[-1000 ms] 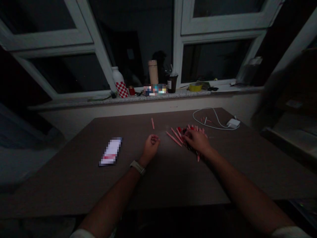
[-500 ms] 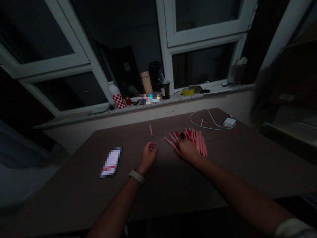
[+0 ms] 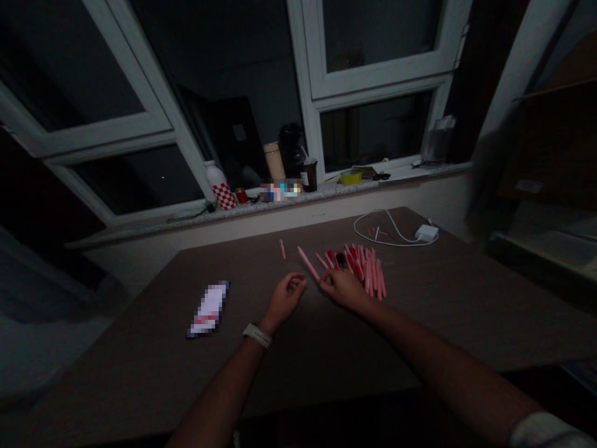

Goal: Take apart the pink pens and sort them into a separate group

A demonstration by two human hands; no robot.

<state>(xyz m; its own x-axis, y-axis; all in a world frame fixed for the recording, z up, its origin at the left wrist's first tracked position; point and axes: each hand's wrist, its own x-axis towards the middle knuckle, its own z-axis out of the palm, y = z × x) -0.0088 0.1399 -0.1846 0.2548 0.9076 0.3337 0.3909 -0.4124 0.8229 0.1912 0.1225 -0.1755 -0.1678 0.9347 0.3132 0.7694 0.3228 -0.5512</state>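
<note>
My right hand (image 3: 342, 289) rests at the near left end of a fanned row of pink pens (image 3: 366, 272) on the brown table (image 3: 140, 348). Its fingertips pinch the lower end of a single pink pen (image 3: 308, 263), which slants away up and left. My left hand (image 3: 285, 298) lies curled on the tabletop just left of it, holding nothing, with a pale watch (image 3: 257, 335) on the wrist. Farther left lies a pixelated flat packet (image 3: 209, 308). A loose pink pen (image 3: 282, 249) lies above my hands.
At the table's far right are a white charger (image 3: 426, 233) and its looped cable (image 3: 396, 238), with small pink pieces (image 3: 377, 233) inside the loop. Bottles, cups and yellow tape (image 3: 351, 178) stand on the stone windowsill (image 3: 298, 198) beyond the table.
My right hand has slid left off the pen row, and the pen at its fingertips has swung to a steeper angle. The view has tilted slightly.
</note>
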